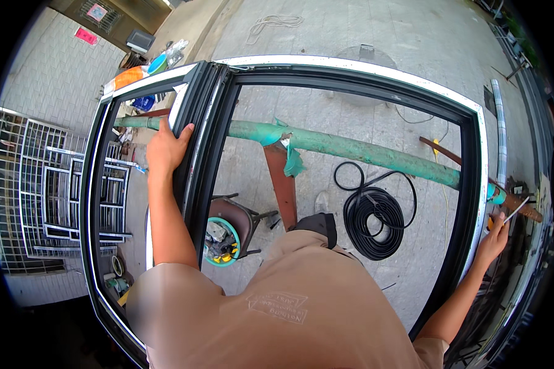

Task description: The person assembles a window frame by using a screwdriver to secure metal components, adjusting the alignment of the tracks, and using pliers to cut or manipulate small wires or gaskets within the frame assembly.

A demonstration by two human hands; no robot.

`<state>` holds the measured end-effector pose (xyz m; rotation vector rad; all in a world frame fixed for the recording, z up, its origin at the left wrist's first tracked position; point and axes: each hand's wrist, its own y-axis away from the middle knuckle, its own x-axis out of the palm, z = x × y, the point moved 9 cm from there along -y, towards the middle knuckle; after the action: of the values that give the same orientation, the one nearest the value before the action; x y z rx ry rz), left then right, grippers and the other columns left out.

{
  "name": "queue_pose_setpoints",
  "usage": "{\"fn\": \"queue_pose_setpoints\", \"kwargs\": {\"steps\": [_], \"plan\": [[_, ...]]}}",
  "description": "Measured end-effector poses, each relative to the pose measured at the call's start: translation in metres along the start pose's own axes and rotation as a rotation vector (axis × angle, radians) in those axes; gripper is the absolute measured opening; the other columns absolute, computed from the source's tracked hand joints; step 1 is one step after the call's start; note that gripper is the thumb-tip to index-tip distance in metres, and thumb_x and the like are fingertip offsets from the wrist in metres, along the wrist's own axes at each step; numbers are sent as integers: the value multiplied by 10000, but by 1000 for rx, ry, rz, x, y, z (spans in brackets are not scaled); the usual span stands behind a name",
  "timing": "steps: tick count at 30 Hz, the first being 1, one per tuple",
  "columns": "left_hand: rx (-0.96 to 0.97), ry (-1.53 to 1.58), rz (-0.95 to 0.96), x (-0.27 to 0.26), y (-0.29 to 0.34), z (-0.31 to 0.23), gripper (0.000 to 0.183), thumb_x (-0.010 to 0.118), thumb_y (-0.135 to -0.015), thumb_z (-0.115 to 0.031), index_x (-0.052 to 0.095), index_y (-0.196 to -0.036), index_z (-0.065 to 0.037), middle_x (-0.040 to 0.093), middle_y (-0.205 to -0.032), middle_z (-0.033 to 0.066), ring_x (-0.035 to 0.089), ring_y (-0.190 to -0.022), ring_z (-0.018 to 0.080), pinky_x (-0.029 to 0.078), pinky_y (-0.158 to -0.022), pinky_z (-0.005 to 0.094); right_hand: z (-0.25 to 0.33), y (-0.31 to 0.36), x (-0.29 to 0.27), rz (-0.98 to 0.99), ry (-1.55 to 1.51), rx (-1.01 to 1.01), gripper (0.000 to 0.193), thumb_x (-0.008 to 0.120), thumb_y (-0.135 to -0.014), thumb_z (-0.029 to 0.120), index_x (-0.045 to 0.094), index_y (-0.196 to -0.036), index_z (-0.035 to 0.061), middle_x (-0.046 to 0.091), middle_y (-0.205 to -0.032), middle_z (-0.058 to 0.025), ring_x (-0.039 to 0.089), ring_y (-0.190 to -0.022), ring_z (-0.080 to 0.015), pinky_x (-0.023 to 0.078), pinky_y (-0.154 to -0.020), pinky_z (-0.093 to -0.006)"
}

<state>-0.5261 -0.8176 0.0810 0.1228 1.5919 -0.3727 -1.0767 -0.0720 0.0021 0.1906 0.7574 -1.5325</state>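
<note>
A large window frame [351, 72], black with a silvery-white outer edge, lies across a green pipe support [363, 152] in front of me. A thick black upright divides it into a narrow left bay and a wide right bay. My left hand [167, 149] grips this divider, thumb on its face; the other fingers are partly hidden. Just outside the frame's right side, my right hand [493, 241] is closed around a screwdriver [516, 210]. Its thin metal shaft points up and to the right; my fingers mostly cover the handle.
Through the frame show a coil of black rubber strip [375, 224], a brown chair [243, 218] and a turquoise basin of hardware [221, 243]. Metal window grilles [43, 190] stand at left. A rust-red leg [280, 178] supports the pipe. Pale rope [276, 24] lies on the far paving.
</note>
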Motion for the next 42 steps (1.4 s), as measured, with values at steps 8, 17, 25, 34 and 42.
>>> {"fn": "queue_pose_setpoints", "kwargs": {"steps": [8,17,25,34,42], "plan": [[-123,-37,30,-11,10,0,720,721,-998,-608,602,-1388,-14,781,-1105,332,747,-1066,542,578,-943,600,45,-3,-7,-116,202,-128,470,544,-1207,368,732,-1141,-58,760,-1049,-129,680,-942,-193,562,-896,-358],[-175,22,52,-13,6,-11,713,730,-1011,-561,577,-1475,-42,781,-1146,307,751,-1070,526,582,-933,591,252,36,214,228,73,-503,194,549,-1106,80,687,-1037,-38,760,-1033,-167,721,-944,-268,572,-892,-380],[-169,81,84,-11,4,-8,690,729,-1030,-548,567,-1509,-77,783,-1131,301,753,-1049,525,579,-888,603,299,98,357,524,-37,-655,120,673,-1047,61,676,-953,-14,729,-931,-171,690,-866,-362,541,-809,-451],[-174,109,55,-11,6,-4,700,738,-1011,-559,590,-1487,-68,785,-1151,290,755,-1054,515,578,-911,591,279,102,377,560,23,-555,196,677,-1079,113,683,-929,-13,708,-872,-168,672,-814,-371,521,-752,-478],[-165,85,41,-10,8,-3,711,708,-1001,-630,620,-1448,-85,795,-1111,287,764,-1048,502,588,-904,593,276,104,381,591,25,-650,252,688,-1086,180,675,-914,-2,711,-855,-182,674,-803,-386,520,-744,-501]]}}
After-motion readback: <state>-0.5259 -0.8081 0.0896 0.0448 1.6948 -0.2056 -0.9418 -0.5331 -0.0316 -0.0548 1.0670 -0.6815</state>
